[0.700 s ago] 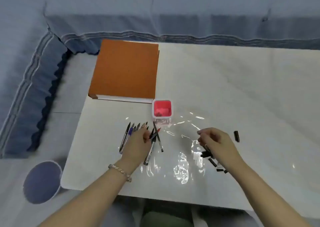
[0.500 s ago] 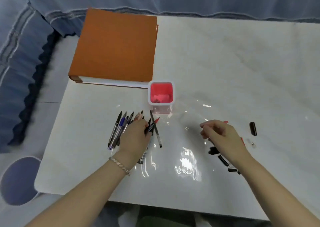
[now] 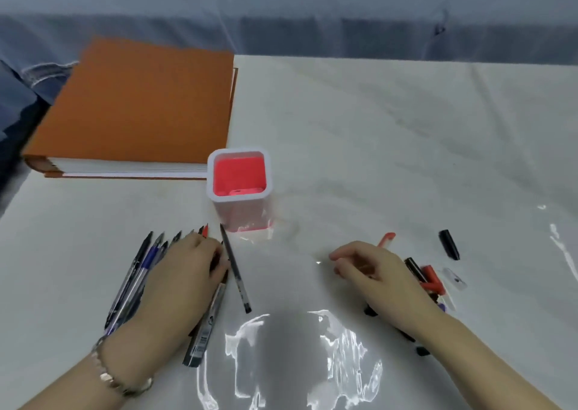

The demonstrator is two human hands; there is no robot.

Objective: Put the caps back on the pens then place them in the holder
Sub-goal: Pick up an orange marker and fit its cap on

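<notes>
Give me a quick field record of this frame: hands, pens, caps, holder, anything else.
left hand: rests on the row of pens; grip unclear
right hand: fingers loosely curled, nothing seen in them, over the pile of caps
pens: uncapped, lying flat, tips toward the holder
loose pen: alone, right of the left hand
holder: upright, no pens inside
black cap: apart, far right
book: closed, behind-left of the holder

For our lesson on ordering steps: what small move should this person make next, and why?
Probably close the left hand on one of the pens and lift it toward the right hand, which hovers beside the loose caps: the pens lie uncapped on the table, and the holder holds none.
</notes>
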